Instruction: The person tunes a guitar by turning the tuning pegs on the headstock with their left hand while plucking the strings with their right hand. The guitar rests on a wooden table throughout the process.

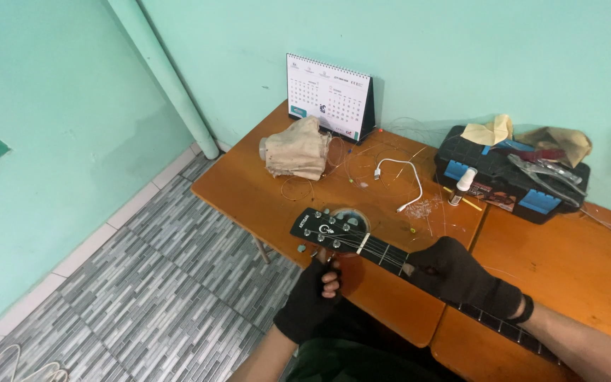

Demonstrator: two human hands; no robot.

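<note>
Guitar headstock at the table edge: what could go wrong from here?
1. The headstock overhangs the table edge; the left hand works its tuning pegs from below, so a slip could tip the guitar neck off.
2. Loose strings at the headstock could flick toward the left hand's bare fingertips.
3. The small bottle stands upright near the right hand; a bump could topple it.

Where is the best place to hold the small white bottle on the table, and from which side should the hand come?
Grip the small white bottle around its middle, coming from the front. It stands upright, so its round sides are free. The black toolbox stands close behind and beside it, which probably blocks a hand from there.
</note>
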